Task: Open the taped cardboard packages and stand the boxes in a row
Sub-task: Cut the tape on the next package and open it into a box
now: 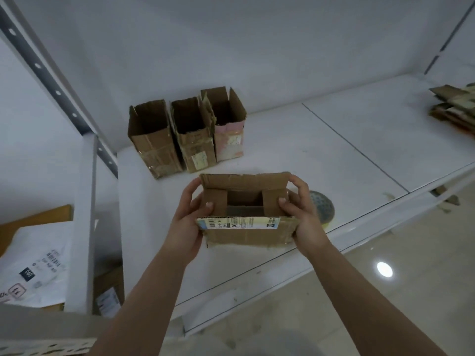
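I hold an opened cardboard box (246,231) above the front of the white shelf (321,150). Its long flaps are spread and a shipping label runs along the near flap. My left hand (186,222) grips its left end with the thumb on the left inner flap. My right hand (302,214) grips its right end, thumb on the right inner flap. Three open boxes stand side by side at the back left of the shelf: a plain brown box (151,140), a taped middle box (194,140) and a pinkish box (227,129).
A round roll of tape (322,205) lies on the shelf just right of my right hand. Flattened cardboard pieces (455,109) are stacked at the far right. A metal upright (84,201) stands at left, with a white mail bag (33,263) and a carton (108,291) below.
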`<action>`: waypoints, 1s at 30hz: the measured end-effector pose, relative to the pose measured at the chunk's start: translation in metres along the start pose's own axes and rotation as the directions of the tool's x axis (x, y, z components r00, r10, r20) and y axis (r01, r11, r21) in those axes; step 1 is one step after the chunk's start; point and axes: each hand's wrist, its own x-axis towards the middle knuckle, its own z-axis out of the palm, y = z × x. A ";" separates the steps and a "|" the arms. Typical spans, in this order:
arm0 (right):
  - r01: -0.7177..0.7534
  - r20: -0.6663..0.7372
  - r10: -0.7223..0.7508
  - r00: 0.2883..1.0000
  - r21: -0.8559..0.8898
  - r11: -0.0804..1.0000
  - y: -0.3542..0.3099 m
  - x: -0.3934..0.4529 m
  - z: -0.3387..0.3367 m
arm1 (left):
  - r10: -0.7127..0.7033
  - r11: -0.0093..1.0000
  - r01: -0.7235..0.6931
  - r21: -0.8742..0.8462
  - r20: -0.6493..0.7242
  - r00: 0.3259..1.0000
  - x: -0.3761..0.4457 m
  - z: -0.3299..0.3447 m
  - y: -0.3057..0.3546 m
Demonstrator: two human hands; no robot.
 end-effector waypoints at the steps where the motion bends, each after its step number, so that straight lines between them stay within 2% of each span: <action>1: 0.020 -0.024 -0.020 1.000 -0.006 1.000 0.000 0.000 0.000 | 0.002 1.000 -0.002 0.012 0.003 1.000 0.002 -0.002 0.000; 4: 0.050 -0.096 -0.050 0.994 -0.006 0.999 0.002 0.000 0.001 | 0.018 0.994 -0.017 0.104 -0.014 1.000 0.002 -0.011 0.005; 6: 0.064 -0.109 -0.065 0.992 -0.012 0.998 0.005 0.001 0.001 | 0.099 0.957 -0.096 0.273 0.002 0.995 -0.004 -0.018 0.007; 8: 0.086 -0.109 -0.088 0.990 -0.018 0.996 0.006 0.001 0.002 | 0.203 0.851 -0.247 0.463 0.145 0.969 -0.013 -0.017 0.011; 10: 0.076 -0.140 -0.077 0.987 -0.014 0.997 0.006 0.002 0.003 | 0.191 0.731 -0.286 0.620 0.217 0.957 -0.016 -0.009 0.014; 13: -0.011 -0.185 0.020 0.983 0.050 0.999 0.002 0.002 0.003 | 0.173 0.607 -0.184 0.773 0.097 0.980 -0.011 0.007 0.022; 15: -0.036 -0.140 0.045 0.989 0.062 0.997 -0.002 0.000 0.000 | 0.230 0.550 -0.172 0.817 0.050 0.972 -0.007 0.014 0.023; 17: -0.019 -0.125 0.015 0.992 -0.033 0.999 -0.006 -0.004 -0.002 | 0.267 0.482 -0.165 0.861 0.035 0.963 -0.003 0.016 0.020; 20: 0.101 -0.091 -0.147 0.985 -0.392 0.915 -0.001 -0.005 -0.008 | 0.304 0.349 -0.129 0.928 0.018 0.952 0.001 0.021 0.016; 22: 0.124 -0.086 -0.198 0.977 -0.528 0.840 0.004 -0.003 -0.012 | 0.357 0.167 -0.145 0.975 0.078 0.931 0.002 0.030 0.014; 24: 0.120 -0.092 -0.215 0.972 -0.594 0.796 0.004 -0.002 -0.010 | 0.378 0.000 -0.254 0.967 0.235 0.896 0.001 0.044 0.013; 26: 0.139 -0.048 -0.221 0.974 -0.641 0.754 -0.002 -0.003 -0.007 | 0.258 -0.098 -0.327 0.940 0.341 0.904 0.000 0.057 0.009; 28: 0.180 0.005 -0.245 0.970 -0.695 0.696 -0.012 -0.004 -0.009 | 0.037 -0.281 -0.306 0.910 0.328 0.944 0.002 0.063 0.001; 29: 0.183 0.008 -0.257 0.966 -0.724 0.665 -0.019 -0.004 -0.013 | -0.043 -0.373 -0.296 0.879 0.303 0.952 0.003 0.063 -0.002; 30: 0.164 -0.009 -0.252 0.968 -0.735 0.658 -0.028 -0.004 -0.020 | -0.085 -0.422 -0.293 0.858 0.285 0.955 0.004 0.062 -0.003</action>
